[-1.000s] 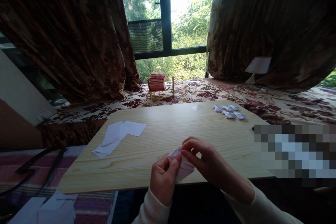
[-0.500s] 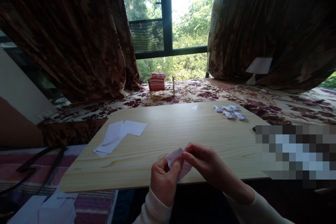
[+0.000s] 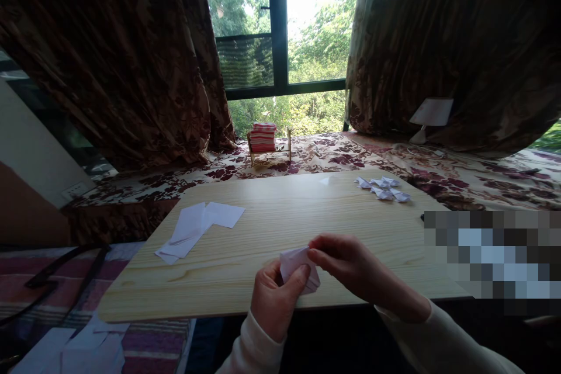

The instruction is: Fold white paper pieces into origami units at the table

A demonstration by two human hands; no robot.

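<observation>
A small piece of folded white paper [image 3: 294, 262] is held above the near edge of the wooden table. My left hand [image 3: 277, 295] grips its lower left side, with the thumb lying across its face. The fingertips of my right hand [image 3: 344, 260] pinch its upper right edge. Creases run over the paper; its underside is hidden. At the far right of the table lie several small folded paper pieces [image 3: 383, 188]. Several flat white sheets [image 3: 193, 228] overlap on the table's left part.
The pale wooden table [image 3: 254, 201] has rounded corners. More white paper [image 3: 83, 347] lies on the striped cloth at lower left. Behind the table, a small rack [image 3: 290, 149] carries folded striped cloths [image 3: 263, 135], and a white lamp [image 3: 432, 113] stands at right. A pixelated patch covers the right side.
The paper has turned slightly in my left hand, and its face shows more flatly. My right hand has shifted a little, its fingertips still at the paper's upper edge.
</observation>
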